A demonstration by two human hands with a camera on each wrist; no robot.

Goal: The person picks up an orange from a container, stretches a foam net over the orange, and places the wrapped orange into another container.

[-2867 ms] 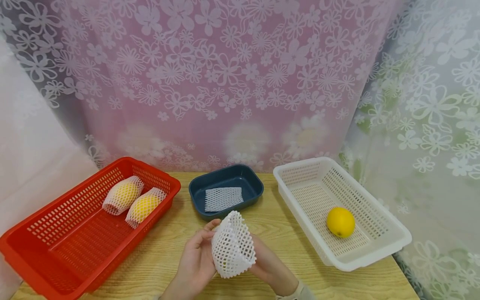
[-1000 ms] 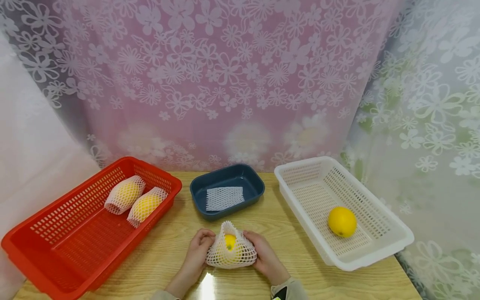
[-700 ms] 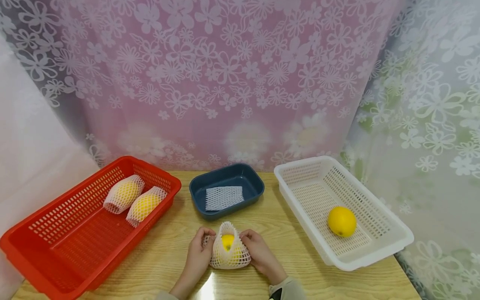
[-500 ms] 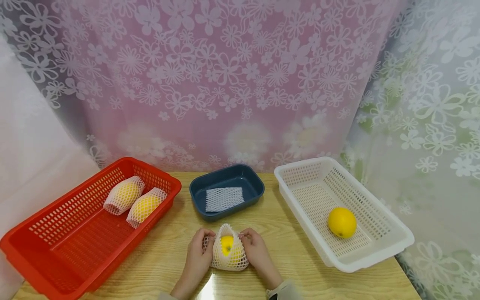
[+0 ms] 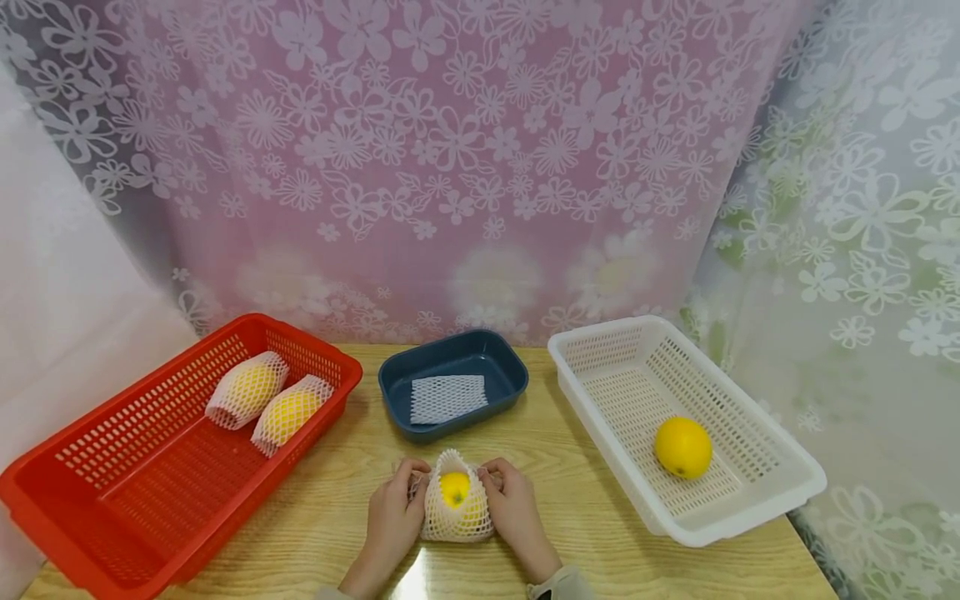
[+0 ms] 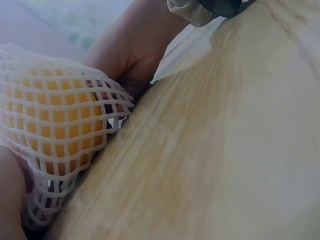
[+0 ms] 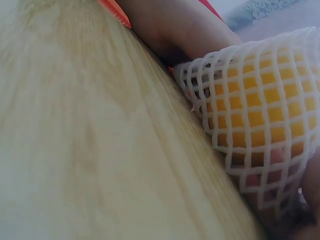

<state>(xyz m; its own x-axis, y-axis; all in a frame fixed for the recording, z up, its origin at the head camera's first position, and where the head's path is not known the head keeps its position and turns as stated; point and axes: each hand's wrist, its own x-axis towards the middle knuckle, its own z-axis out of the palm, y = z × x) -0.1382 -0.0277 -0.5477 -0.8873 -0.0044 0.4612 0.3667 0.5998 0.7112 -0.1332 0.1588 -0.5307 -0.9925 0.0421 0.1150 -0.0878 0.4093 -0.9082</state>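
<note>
A yellow fruit [image 5: 454,489], orange- or lemon-like, sits inside a white foam net sleeve [image 5: 450,527] on the wooden table, front and centre. Through the net's gap its top shows in the head view. My left hand [image 5: 396,504] pinches the sleeve's left end, and my right hand [image 5: 513,507] pinches its right end. Both wrist views show the mesh [image 6: 55,127] stretched over the fruit [image 7: 265,107], low against the table. Some fingertips are hidden behind the net.
On the left, a red basket [image 5: 168,533] holds two netted yellow fruits [image 5: 249,387]. A dark blue tray [image 5: 450,430] with a flat white net [image 5: 448,398] stands behind my hands. At right, a white basket [image 5: 600,450] contains one bare yellow fruit [image 5: 683,447].
The sleeve was held up in both hands earlier and then came down onto the table. Since then my hands have drawn closer together and the net has narrowed around the fruit.
</note>
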